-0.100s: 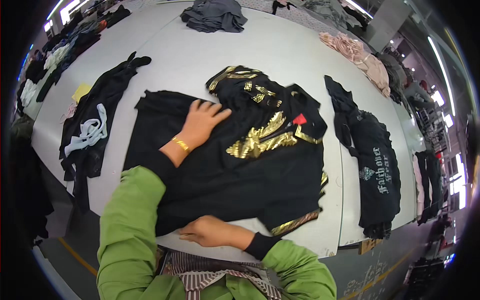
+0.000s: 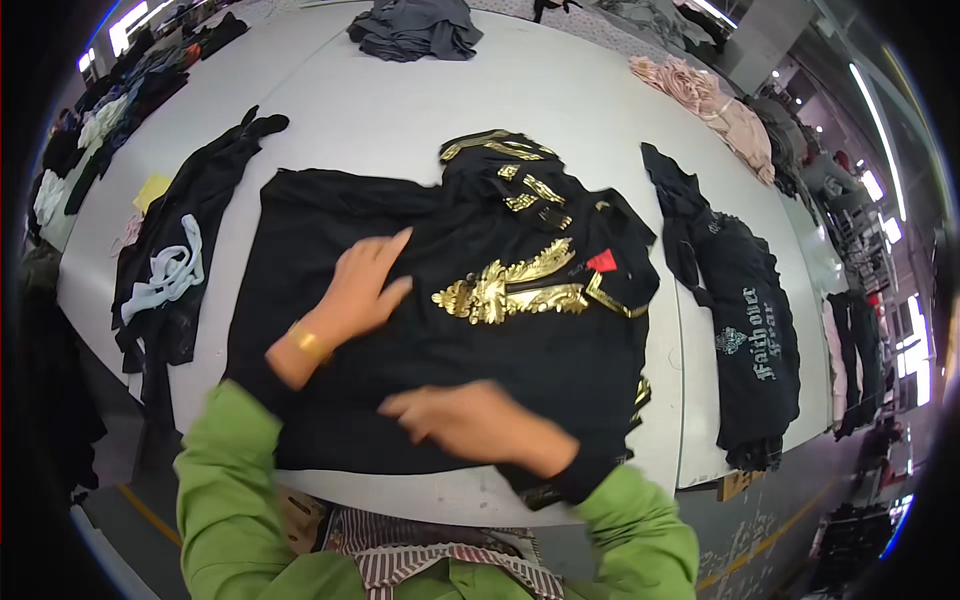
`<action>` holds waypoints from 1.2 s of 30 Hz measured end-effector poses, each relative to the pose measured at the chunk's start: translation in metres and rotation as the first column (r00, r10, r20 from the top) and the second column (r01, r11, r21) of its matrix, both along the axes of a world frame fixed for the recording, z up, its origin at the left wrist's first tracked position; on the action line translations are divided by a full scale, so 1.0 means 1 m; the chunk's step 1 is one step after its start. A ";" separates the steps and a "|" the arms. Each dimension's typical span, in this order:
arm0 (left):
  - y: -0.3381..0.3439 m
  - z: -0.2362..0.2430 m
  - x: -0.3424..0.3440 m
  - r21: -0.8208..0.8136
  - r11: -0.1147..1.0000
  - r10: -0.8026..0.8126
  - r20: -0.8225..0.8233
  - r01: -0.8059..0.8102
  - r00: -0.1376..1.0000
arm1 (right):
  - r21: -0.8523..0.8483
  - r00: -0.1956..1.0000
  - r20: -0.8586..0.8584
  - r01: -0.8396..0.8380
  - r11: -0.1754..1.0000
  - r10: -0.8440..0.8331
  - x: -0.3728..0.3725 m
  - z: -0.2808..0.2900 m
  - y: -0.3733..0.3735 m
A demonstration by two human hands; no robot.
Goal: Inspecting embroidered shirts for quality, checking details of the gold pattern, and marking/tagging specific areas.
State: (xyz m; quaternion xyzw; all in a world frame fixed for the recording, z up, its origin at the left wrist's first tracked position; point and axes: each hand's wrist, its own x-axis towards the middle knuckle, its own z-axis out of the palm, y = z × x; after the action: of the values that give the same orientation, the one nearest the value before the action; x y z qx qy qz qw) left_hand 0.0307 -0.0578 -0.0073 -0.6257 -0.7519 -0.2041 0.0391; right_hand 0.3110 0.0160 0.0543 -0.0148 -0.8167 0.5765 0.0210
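From the head camera I looked down on a wide white table (image 2: 400, 100) with a black garment (image 2: 440, 350) trimmed in gold spread flat across its near half. My left hand (image 2: 365, 285) lay palm down on the cloth left of the gold leaf-shaped emblem (image 2: 510, 290), fingers stretched out and slightly apart, gripping nothing; a gold bracelet (image 2: 308, 342) sat on that wrist. My right hand (image 2: 475, 422) rested flat on the lower part of the same garment, near the table's front edge, fingers extended toward the left and open, pressing rather than pinching the fabric. Both green sleeves (image 2: 225, 480) came in from the bottom of the picture. A small red tag (image 2: 601, 261) showed just right of the emblem.

Left of the garment lay a dark piece with a pale blue strip (image 2: 170, 270) on it. To the right lay another black garment with white lettering (image 2: 745, 330). At the far edge sat a grey heap (image 2: 415, 28) and a pink heap (image 2: 705, 95).
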 end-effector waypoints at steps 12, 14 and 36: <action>-0.113 0.017 0.082 -0.432 0.892 -0.052 0.188 0.130 0.981 | 0.773 0.594 -0.088 0.547 0.321 -0.799 0.030 -0.041 0.366; -0.104 0.013 0.059 -0.442 0.889 -0.029 0.196 0.115 0.980 | 0.774 0.604 -0.073 0.536 0.337 -0.794 0.036 -0.032 0.354; -0.138 0.043 0.082 -0.034 0.993 -0.098 0.255 0.110 0.962 | 0.102 0.613 0.009 0.786 0.610 -0.790 0.101 -0.011 -0.007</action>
State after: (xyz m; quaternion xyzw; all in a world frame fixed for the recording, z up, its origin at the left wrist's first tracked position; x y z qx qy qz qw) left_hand 0.1130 -0.1956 0.0354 -0.6339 -0.7216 -0.2658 -0.0829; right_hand 0.4116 0.0095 0.0428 -0.3865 -0.7516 0.4719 0.2510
